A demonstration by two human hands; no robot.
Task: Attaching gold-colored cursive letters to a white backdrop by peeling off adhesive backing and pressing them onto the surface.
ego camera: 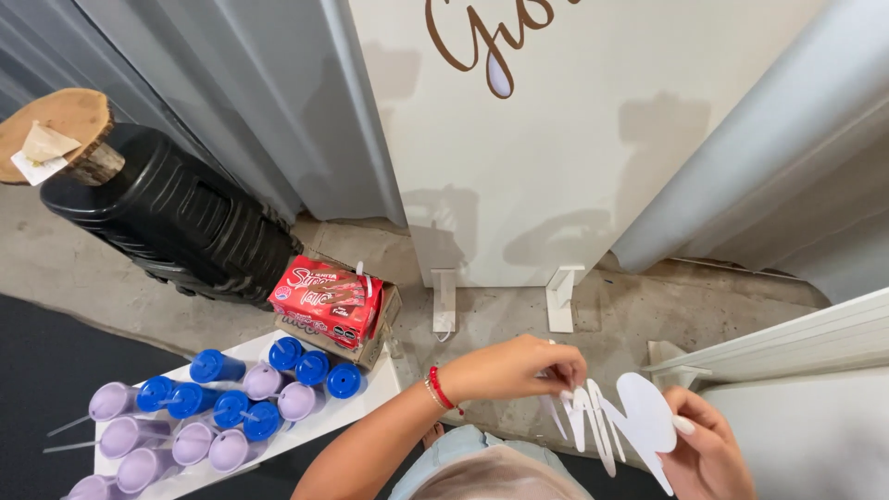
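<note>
Your right hand point(708, 454) grips the broad end of a white cut-out script shape point(622, 418), while your left hand point(514, 368) pinches its thin strokes from above. It hangs between your hands, above the concrete floor point(602, 324). It looks light, flat and thin; the narrow strokes would likely bend or snap, so hold the wide part. At your left, lilac and blue plastic tumblers point(231, 407) crowd the white table's point(370, 389) near edge. Beyond stand a red carton point(324, 298), a ribbed black container point(176, 222) and a smooth cream panel point(556, 139) on white feet.
</note>
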